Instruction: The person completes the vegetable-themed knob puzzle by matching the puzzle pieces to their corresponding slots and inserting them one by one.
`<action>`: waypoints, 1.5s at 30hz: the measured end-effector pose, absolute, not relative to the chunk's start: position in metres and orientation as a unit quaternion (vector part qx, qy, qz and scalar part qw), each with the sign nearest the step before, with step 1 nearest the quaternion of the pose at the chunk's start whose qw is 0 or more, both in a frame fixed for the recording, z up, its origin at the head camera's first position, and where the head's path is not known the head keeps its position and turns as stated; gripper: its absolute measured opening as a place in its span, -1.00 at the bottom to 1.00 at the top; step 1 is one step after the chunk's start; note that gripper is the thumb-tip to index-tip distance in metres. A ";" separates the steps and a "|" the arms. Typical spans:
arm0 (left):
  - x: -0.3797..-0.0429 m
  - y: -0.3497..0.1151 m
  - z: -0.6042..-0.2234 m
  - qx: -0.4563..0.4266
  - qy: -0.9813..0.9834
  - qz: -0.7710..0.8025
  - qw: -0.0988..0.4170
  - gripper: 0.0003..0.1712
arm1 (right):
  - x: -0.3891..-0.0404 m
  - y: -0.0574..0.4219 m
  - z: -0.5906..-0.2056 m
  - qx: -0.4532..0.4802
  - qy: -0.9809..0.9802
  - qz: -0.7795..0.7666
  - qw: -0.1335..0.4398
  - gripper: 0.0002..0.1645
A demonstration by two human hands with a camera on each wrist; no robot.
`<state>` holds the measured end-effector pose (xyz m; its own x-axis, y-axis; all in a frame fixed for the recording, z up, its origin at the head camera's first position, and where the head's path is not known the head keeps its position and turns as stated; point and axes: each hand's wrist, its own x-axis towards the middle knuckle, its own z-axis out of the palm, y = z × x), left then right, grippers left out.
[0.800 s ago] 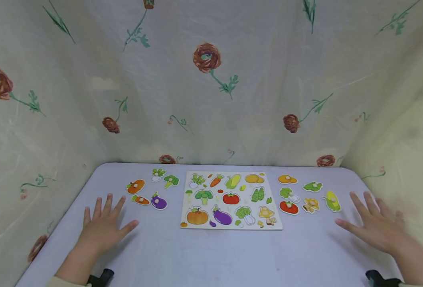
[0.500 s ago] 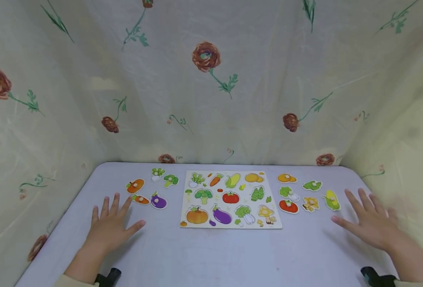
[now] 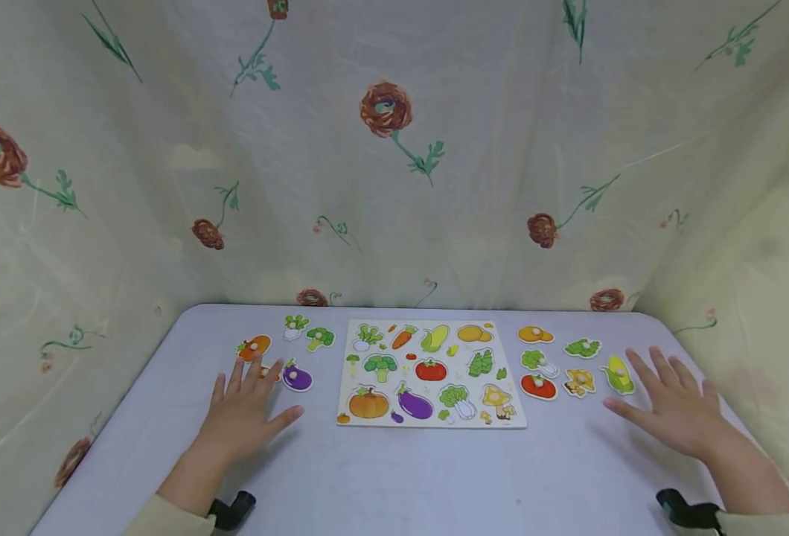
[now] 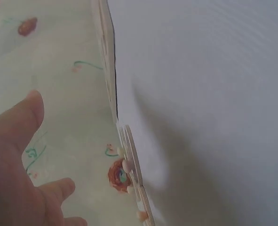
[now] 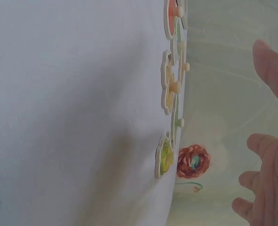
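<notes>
Fingers spread, my left hand [image 3: 242, 417] hovers above the table near the left group of knobbed vegetable puzzle pieces. It partly hides the carrot piece [image 3: 272, 374] and overlaps the lower edge of the pumpkin piece [image 3: 254, 347]; the eggplant piece [image 3: 297, 377] lies just to its right. My right hand [image 3: 679, 413], also spread and holding nothing, is beside the corn piece [image 3: 618, 375]. A puzzle board [image 3: 411, 372] with printed vegetables lies between the hands. In the right wrist view the corn piece [image 5: 164, 157] and mushroom piece [image 5: 167, 84] show their wooden knobs side-on.
Radish [image 3: 295, 327] and broccoli [image 3: 319, 339] pieces lie left of the board. Potato [image 3: 536, 334], cabbage [image 3: 540, 363], tomato [image 3: 538, 387], green pea-like [image 3: 583, 348] and mushroom [image 3: 580, 383] pieces lie to the right. A flowered curtain [image 3: 475, 186] surrounds the white table [image 3: 435, 484].
My left hand has moved right and slightly forward, now overlapping the carrot piece. My right hand has shifted a little left, closer to the corn piece. The puzzle pieces and board have stayed put.
</notes>
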<state>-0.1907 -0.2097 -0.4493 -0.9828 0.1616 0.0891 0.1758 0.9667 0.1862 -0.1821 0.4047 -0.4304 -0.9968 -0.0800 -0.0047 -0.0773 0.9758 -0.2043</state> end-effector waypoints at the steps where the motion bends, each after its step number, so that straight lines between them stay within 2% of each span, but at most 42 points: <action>1: -0.192 -0.207 -0.449 -0.085 -0.991 -0.099 0.035 0.02 | -0.183 0.404 -0.431 -0.040 0.994 -0.102 0.006 0.22; 8: -0.199 -0.190 -0.451 -0.080 -0.992 -0.098 0.011 0.04 | -0.188 0.402 -0.435 -0.042 0.993 -0.106 0.003 0.20; 22: -0.212 -0.160 -0.457 -0.127 -0.984 -0.121 -0.016 0.03 | -0.204 0.402 -0.438 -0.054 0.993 -0.108 -0.015 0.10; 41: -0.222 -0.134 -0.459 -0.134 -0.975 -0.163 -0.076 0.02 | -0.222 0.409 -0.449 -0.027 0.989 -0.146 0.024 0.12; 45: -0.224 -0.131 -0.459 -0.133 -0.974 -0.161 -0.087 0.03 | -0.225 0.413 -0.449 -0.029 0.988 -0.149 0.027 0.06</action>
<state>-0.2241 -0.1308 -0.4587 -0.9498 0.2862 -0.1262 0.2303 0.9129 0.3370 -0.2245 0.4131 -0.4495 -0.9968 -0.0662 -0.0446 -0.0501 0.9541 -0.2952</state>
